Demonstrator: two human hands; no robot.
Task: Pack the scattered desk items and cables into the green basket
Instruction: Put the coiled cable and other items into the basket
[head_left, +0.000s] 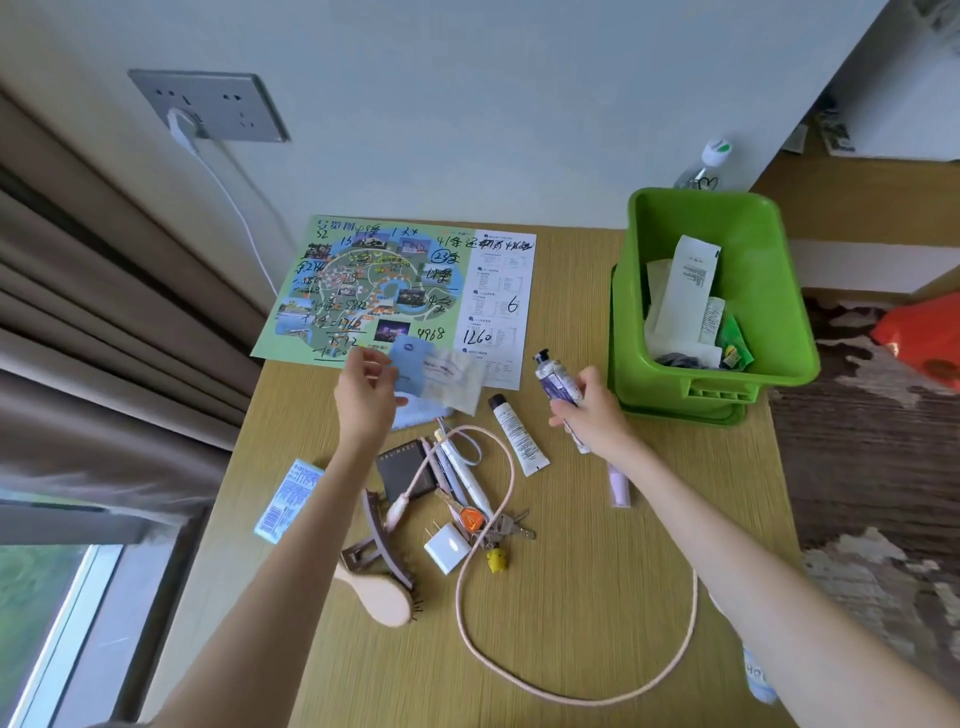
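The right hand (589, 402) has its grip closed around a purple tube (560, 387), lifted just left of the green basket (769, 332). The basket stands at the table's (597, 597) far right corner with papers and small packets already inside. The left hand (366, 395) pinches a blue card (418, 366) with a pale wrapper over the near edge of a map (395, 291). On the table lie a white tube (519, 434), a pink cable (571, 675), keys (506, 525), a charger (447, 548), a hair clip (382, 540) and a brush (379, 595).

Left hand (370, 392) fingers curled, pinching; right hand (589, 410) fisted, gripping.
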